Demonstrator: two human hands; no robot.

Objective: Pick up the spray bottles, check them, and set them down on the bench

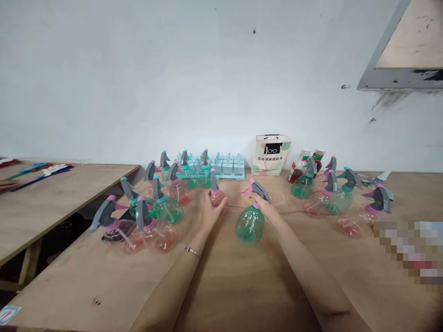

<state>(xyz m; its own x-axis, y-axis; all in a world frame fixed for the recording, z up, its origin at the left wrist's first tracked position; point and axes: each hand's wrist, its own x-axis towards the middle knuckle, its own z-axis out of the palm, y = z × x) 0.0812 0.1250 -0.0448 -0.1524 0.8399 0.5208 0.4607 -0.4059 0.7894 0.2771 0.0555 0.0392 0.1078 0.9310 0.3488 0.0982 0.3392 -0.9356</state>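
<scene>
My left hand is wrapped round the body of a pink spray bottle with a grey and pink head, standing on the wooden table. In my right hand is a green spray bottle, gripped at its neck under a grey and pink trigger head. This bottle tilts slightly; whether its base touches the table I cannot tell. To the left stand several pink and green spray bottles, close together. Another group, with a green spray bottle at its back, is on the right.
Against the wall stand a light-blue ice-pop mould set, a paper bag and two bottles of dark red liquid. A second table is at left, with coloured strips on it and a gap between the tables. The right edge is pixelated.
</scene>
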